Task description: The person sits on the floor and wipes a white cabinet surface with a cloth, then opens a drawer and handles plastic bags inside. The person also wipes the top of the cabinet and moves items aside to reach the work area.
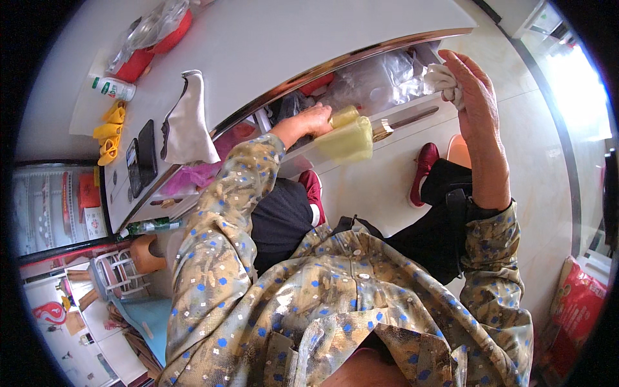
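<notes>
My left hand [314, 120] reaches into an open drawer [411, 104] under the tabletop. Its fingers meet a translucent yellow plastic bag [346, 135] that hangs over the drawer's front; the fingertips are hidden, so I cannot tell whether they grip it. A crumpled white cloth [445, 82] is held in my raised right hand [476, 92], beyond the drawer's right end. Clear plastic bags [372, 80] fill much of the drawer, with something red [316, 84] behind my left hand. On the tabletop [290, 43] lies a white fabric piece with a dark edge [188, 123].
Left on the tabletop are two dark phones [140, 157], a folded yellow cloth [110, 133], a white bottle [114, 89] and a red container [169, 36] under plastic. Below the left end are a green bottle [152, 225] and a stool [121, 273]. A red package [580, 300] stands at right.
</notes>
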`<action>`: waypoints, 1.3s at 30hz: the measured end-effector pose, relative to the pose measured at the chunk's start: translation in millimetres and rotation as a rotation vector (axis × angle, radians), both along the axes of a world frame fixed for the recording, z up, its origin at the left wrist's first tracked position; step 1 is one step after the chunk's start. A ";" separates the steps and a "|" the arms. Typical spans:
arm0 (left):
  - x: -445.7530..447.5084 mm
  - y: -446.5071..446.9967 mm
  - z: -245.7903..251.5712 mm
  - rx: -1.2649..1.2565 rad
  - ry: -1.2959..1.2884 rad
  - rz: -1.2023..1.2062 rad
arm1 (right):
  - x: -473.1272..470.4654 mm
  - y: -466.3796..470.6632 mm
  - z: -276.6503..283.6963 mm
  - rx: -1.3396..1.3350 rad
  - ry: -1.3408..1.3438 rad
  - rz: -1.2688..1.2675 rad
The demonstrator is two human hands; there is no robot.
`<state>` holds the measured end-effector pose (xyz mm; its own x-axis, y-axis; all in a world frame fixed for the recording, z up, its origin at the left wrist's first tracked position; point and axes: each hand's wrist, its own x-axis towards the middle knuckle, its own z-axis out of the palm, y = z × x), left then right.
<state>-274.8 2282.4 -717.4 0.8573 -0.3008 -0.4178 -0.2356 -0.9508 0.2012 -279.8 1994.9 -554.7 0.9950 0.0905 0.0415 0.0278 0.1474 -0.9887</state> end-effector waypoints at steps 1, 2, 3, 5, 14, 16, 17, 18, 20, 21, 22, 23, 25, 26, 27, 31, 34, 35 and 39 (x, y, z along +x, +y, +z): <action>0.2 -0.4 5.2 -0.038 0.068 0.046 | -0.2 0.2 -0.1 -0.009 -0.004 -0.002; 0.3 -0.3 10.4 -0.080 0.125 0.093 | -0.1 0.5 -0.2 -0.013 -0.019 -0.001; 0.2 -0.1 15.1 -0.102 0.139 0.113 | 0.1 0.6 -0.6 -0.031 -0.007 -0.011; -1.8 0.0 23.1 -0.149 0.144 0.153 | 0.2 0.8 -1.0 -0.057 -0.006 -0.028; -21.4 -2.1 83.9 -0.367 -0.052 0.177 | -3.0 4.2 4.3 0.004 0.058 -0.024; -30.6 -0.8 106.1 -0.409 -0.002 0.223 | -3.7 4.5 5.2 0.003 0.080 -0.017; -32.7 1.0 118.9 -0.574 0.015 0.226 | -3.8 4.5 4.7 -0.009 0.075 -0.014; -36.8 3.3 131.2 -0.748 0.024 0.223 | -3.6 4.4 4.4 -0.022 0.074 -0.015; -41.0 9.7 153.9 -0.950 0.013 0.256 | -3.0 4.8 1.4 -0.027 0.062 -0.008; -38.3 15.9 166.0 -0.993 -0.016 0.271 | -2.6 5.0 -1.1 -0.021 0.052 -0.001; -33.6 22.7 176.8 -0.993 -0.057 0.334 | -1.7 5.7 -2.8 -0.014 0.041 0.007; -28.1 29.5 184.9 -1.050 -0.122 0.327 | -1.7 6.2 -5.0 -0.016 0.035 0.005; -14.2 44.5 192.6 -0.997 -0.369 0.358 | -2.0 7.5 -7.8 -0.019 0.016 0.002; -5.4 53.2 193.0 -0.938 -0.415 0.448 | -2.8 7.7 -9.3 -0.024 0.027 -0.003; 3.6 63.3 191.8 -0.898 -0.478 0.480 | -3.6 8.2 -8.8 -0.028 0.033 -0.012; 34.9 114.7 182.1 -0.461 -0.721 0.612 | -6.7 7.0 -7.0 -0.041 0.045 -0.027; 42.7 143.6 165.2 -0.102 -0.725 0.717 | -7.3 6.6 -5.3 -0.079 0.067 -0.038; 42.9 148.9 158.6 -0.063 -0.739 0.750 | -7.4 6.6 -5.8 -0.059 0.060 -0.023; 42.3 159.1 151.4 -0.060 -0.686 0.855 | -5.3 10.7 -7.2 -0.035 0.045 -0.002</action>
<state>-232.5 2441.5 -566.0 0.8373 0.4993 0.2229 0.4169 -0.8467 0.3307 -285.1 2005.7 -561.9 0.9960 0.0888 -0.0062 -0.0162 0.1127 -0.9935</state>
